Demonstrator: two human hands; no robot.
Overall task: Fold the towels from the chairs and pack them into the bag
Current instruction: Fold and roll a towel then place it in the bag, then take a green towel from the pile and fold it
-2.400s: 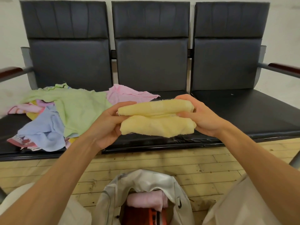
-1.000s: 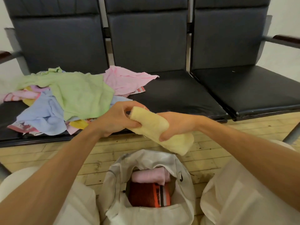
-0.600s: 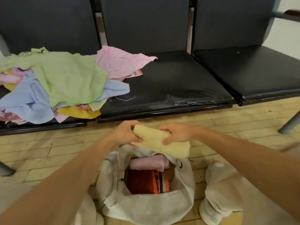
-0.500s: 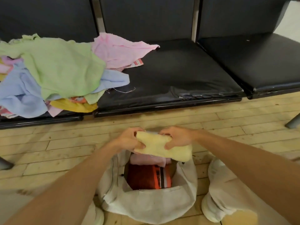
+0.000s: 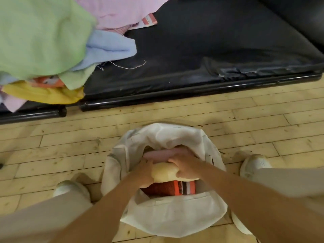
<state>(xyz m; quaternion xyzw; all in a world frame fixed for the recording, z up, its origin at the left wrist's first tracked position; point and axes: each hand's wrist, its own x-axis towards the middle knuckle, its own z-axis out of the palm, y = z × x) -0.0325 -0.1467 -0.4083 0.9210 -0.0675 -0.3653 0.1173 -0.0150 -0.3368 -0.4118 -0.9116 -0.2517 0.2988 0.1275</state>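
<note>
Clasping yellow towel (image 5: 164, 173), fingers (image 5: 184, 163) curled

we see left hand (image 5: 143, 174) and right hand (image 5: 185, 165) gripping folded yellow towel (image 5: 164, 173), inside open white bag (image 5: 175, 218), floor (image 5: 70, 146) level

We see only the middle of the folded yellow towel (image 5: 164, 173); the left hand (image 5: 143, 174) and right hand (image 5: 185, 165) grip over its ends. Beneath it, the orange striped cloth (image 5: 168, 189) mostly disappears inside the bag (image 5: 175, 216). The green towel (image 5: 40, 32) runs off the top and left edges.
</note>
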